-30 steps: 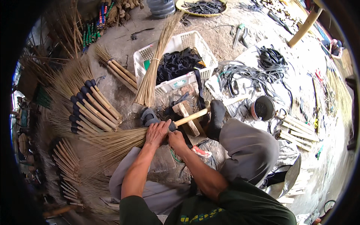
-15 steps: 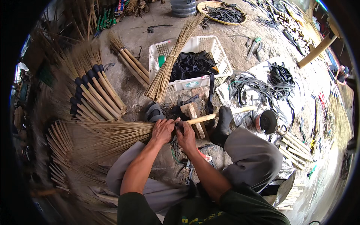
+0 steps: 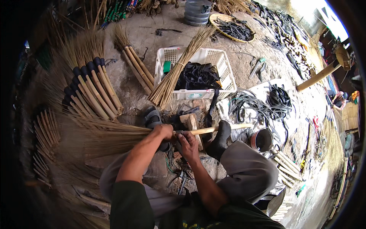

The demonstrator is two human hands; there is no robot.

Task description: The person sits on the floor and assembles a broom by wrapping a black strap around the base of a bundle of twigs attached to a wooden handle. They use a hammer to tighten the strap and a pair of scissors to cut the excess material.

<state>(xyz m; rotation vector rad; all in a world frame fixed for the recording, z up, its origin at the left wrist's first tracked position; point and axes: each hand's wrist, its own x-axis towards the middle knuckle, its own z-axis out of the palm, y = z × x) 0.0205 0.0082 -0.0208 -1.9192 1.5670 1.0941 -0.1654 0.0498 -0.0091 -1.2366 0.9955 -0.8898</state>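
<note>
A broom of thin tan stalks lies across in front of me, with its light wooden handle pointing right. My left hand is closed around the gathered stalks where they meet the handle. Against that join, my right hand is closed, its fingers pinching what looks like a dark strip; most of the strip is hidden by the fingers. The handle passes over a wooden block and by my dark-socked foot. A loose stalk bundle leans on the white crate.
Black strips fill the crate, and more strips lie at right. Finished brooms fan out at left. A round tray is at the back; a dark pot and cut sticks sit by my knee.
The left hand has turned over at the join, its wrist and elbow shifting, and the stalks have moved a little. The right hand stays close beside it. The whole view has shifted slightly.
</note>
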